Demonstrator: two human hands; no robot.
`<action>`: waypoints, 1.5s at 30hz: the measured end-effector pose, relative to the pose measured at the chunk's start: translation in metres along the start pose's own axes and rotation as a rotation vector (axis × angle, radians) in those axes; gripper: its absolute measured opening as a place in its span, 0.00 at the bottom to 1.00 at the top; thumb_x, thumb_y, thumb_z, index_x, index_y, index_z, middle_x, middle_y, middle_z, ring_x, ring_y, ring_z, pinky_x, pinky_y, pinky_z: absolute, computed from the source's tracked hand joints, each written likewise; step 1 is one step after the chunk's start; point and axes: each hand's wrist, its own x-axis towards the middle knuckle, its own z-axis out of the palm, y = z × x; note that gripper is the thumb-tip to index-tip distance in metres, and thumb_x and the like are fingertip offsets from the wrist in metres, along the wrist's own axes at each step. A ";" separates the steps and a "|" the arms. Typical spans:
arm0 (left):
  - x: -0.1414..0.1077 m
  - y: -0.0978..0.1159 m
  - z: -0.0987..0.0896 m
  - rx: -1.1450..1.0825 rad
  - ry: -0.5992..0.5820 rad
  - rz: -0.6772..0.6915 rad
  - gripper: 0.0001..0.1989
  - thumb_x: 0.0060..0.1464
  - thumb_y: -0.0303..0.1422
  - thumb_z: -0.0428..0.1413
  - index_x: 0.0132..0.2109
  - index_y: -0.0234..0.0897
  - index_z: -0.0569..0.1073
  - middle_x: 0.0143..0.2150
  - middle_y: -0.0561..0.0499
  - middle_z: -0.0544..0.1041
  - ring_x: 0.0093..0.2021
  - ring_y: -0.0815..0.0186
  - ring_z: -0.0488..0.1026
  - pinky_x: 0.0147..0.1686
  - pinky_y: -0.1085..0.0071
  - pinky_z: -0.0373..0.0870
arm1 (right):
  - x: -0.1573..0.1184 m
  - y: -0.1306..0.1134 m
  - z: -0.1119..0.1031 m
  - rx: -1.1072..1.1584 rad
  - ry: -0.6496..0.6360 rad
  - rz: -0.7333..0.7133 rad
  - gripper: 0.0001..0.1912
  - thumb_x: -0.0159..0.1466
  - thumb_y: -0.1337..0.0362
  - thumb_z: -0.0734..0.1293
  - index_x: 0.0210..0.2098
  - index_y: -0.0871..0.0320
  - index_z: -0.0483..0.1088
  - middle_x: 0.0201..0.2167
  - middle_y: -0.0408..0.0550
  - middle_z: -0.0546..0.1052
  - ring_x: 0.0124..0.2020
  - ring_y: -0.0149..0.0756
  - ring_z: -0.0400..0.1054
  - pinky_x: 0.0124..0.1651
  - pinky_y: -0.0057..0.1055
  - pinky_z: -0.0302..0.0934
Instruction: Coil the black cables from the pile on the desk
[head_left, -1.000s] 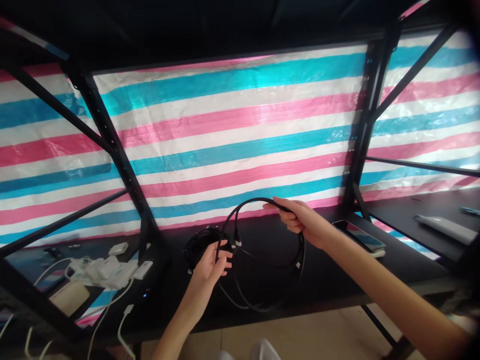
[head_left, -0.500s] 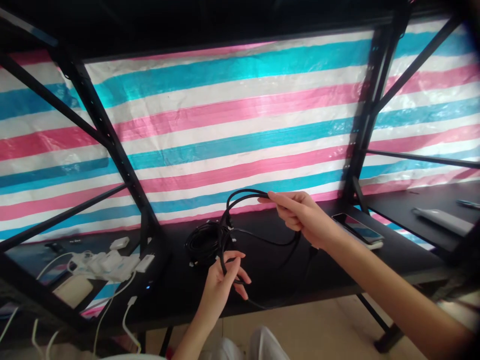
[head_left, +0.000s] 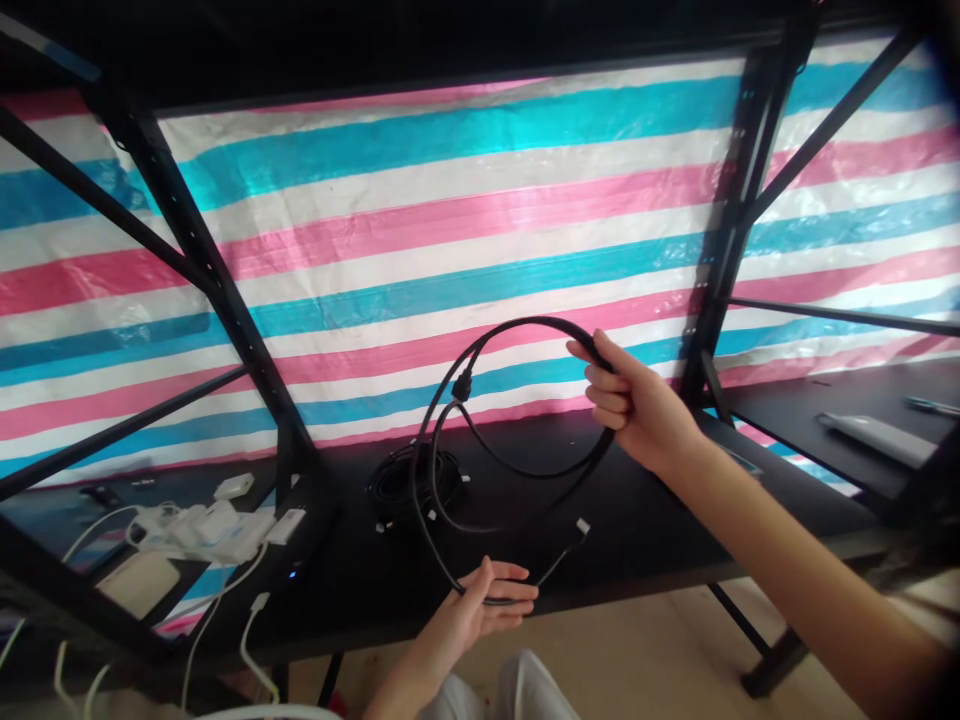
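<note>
Between my two hands a black cable [head_left: 429, 430] is held up in wide loops above the shelf. My right hand [head_left: 628, 405] is closed around the bunched strands at the upper right of the loops. Lower down, near the shelf's front edge, my left hand [head_left: 491, 600] pinches one strand between thumb and fingers. A black plug [head_left: 462, 386] hangs inside the loop's upper left. Beyond my left hand a short cable end with a pale connector [head_left: 583, 526] sticks out. Behind the loops a coil of black cables [head_left: 397, 480] with several light connector tips lies on the black shelf [head_left: 360, 590].
To the left are a white power strip with chargers [head_left: 217, 530], white cables [head_left: 251, 650] and a pale box [head_left: 139, 585]. Black posts [head_left: 217, 290] flank the bay, with a striped sheet [head_left: 480, 230] behind. A silver device [head_left: 877, 440] lies on the right-hand shelf; my forearm partly hides a phone [head_left: 742, 460].
My right hand has risen slightly right and now wraps the strands. My left hand has moved down and right. The loops are wider, and the plug and pale connector show clearly.
</note>
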 end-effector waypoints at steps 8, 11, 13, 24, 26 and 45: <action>-0.006 0.019 0.040 -0.383 -0.174 0.125 0.11 0.57 0.30 0.51 0.46 0.33 0.72 0.43 0.38 0.79 0.46 0.52 0.76 0.48 0.58 0.67 | -0.002 0.040 0.011 0.028 -0.124 0.081 0.20 0.58 0.45 0.66 0.31 0.56 0.63 0.16 0.32 0.43 0.15 0.22 0.33 0.16 0.23 0.30; -0.003 0.022 0.043 -0.502 -0.147 0.159 0.09 0.56 0.29 0.53 0.44 0.35 0.72 0.45 0.40 0.79 0.48 0.53 0.75 0.51 0.60 0.65 | -0.009 0.049 0.015 -0.092 -0.325 0.129 0.21 0.62 0.44 0.59 0.28 0.55 0.56 0.18 0.34 0.49 0.16 0.23 0.37 0.18 0.22 0.35; 0.000 0.024 0.042 -0.568 -0.112 0.187 0.10 0.55 0.29 0.54 0.45 0.37 0.72 0.46 0.43 0.79 0.49 0.55 0.74 0.54 0.60 0.63 | -0.013 0.052 0.014 -0.316 -0.429 0.064 0.21 0.65 0.45 0.55 0.28 0.56 0.57 0.21 0.38 0.57 0.19 0.25 0.47 0.21 0.23 0.46; 0.008 0.042 0.036 0.246 -0.146 0.440 0.19 0.61 0.36 0.46 0.31 0.38 0.80 0.46 0.44 0.75 0.53 0.55 0.70 0.57 0.57 0.60 | -0.036 0.089 -0.005 -0.519 -0.156 0.146 0.22 0.63 0.42 0.55 0.37 0.54 0.66 0.45 0.51 0.66 0.47 0.41 0.61 0.43 0.37 0.62; 0.009 0.047 0.036 0.350 -0.164 0.475 0.22 0.62 0.37 0.44 0.29 0.39 0.80 0.45 0.45 0.75 0.51 0.57 0.70 0.56 0.58 0.60 | -0.039 0.103 -0.004 -0.345 -0.087 0.235 0.22 0.62 0.42 0.58 0.40 0.52 0.67 0.49 0.50 0.66 0.49 0.42 0.59 0.42 0.35 0.62; 0.025 0.014 -0.010 0.009 0.632 0.493 0.27 0.41 0.39 0.65 0.48 0.38 0.66 0.44 0.46 0.73 0.45 0.60 0.71 0.44 0.67 0.65 | -0.019 0.080 -0.020 -0.572 -0.176 -0.452 0.21 0.69 0.50 0.50 0.28 0.57 0.61 0.28 0.45 0.62 0.31 0.35 0.56 0.37 0.31 0.51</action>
